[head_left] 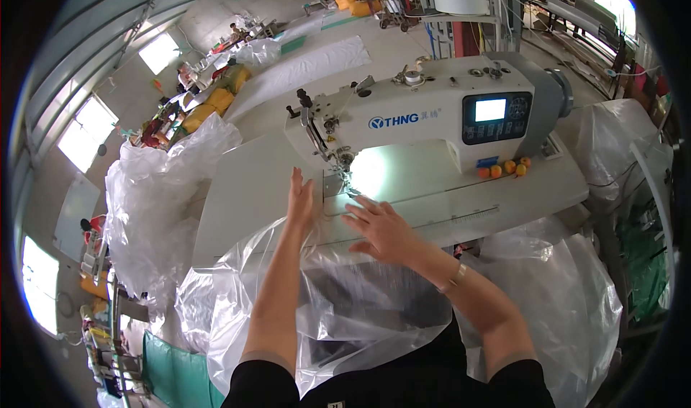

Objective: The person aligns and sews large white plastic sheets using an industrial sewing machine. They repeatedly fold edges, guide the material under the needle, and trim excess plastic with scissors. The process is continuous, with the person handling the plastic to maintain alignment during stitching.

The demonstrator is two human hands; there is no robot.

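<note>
Clear plastic sheeting (360, 329) extends from the front edge of the sewing table (248, 185), near our fingers, down toward our body. We hold the left hand (300, 203) edge-on with fingers extended, left of the needle area (346, 172); whether it pinches any film, we cannot tell. We position the right hand (389, 232) palm down, fingers spread and grip open, just in front of the needle area. A band (453, 278) encircles our right wrist. Beyond our hands, the white sewing machine (432, 113) spans the table, its display panel (497, 118) lit. Small, round orange-yellow fruits (510, 167) sit beside the machine's column. Farther left, we see bunched clear plastic (151, 221).
</note>
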